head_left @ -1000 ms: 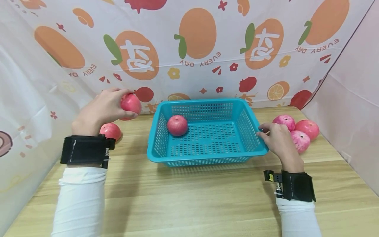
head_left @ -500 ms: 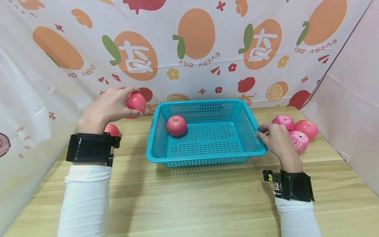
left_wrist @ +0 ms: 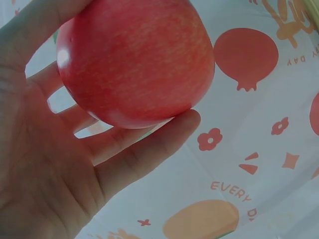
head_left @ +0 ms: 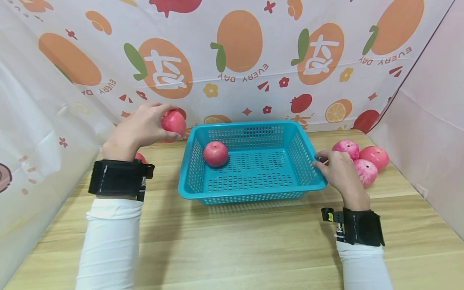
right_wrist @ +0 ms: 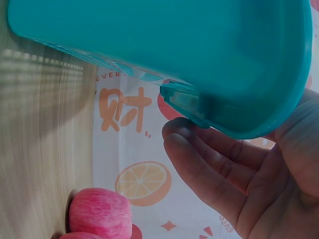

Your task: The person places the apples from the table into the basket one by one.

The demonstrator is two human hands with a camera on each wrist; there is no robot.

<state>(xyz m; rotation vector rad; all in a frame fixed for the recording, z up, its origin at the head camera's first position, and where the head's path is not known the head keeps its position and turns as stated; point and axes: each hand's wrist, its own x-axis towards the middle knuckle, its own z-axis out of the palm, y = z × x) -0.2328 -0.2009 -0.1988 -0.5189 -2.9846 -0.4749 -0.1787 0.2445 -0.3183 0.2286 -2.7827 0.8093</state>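
Note:
My left hand (head_left: 139,128) grips a red apple (head_left: 174,122), raised over the table just left of the basket. In the left wrist view the fingers spread round this apple (left_wrist: 139,62), with the patterned cloth behind it. A blue plastic basket (head_left: 250,193) with perforated walls stands in the middle. One dull red apple (head_left: 216,154) sits inside, by its left wall. At the basket's right side my right hand (head_left: 338,171) holds the rim. From the right wrist, its fingers (right_wrist: 209,184) show curled up under the basket rim (right_wrist: 254,127).
Right of the basket, behind my right hand, lie a pink apple (head_left: 346,148), a red apple (head_left: 377,157) and a streaked pink apple (head_left: 367,172). Another red apple (head_left: 140,157) is mostly hidden by my left wrist. A fruit-print cloth (head_left: 253,92) hangs behind the wooden table (head_left: 232,245).
My left hand has carried its apple to the right, toward the basket's left rim, and its wrist now covers more of the apple on the table. The right hand stays on the rim.

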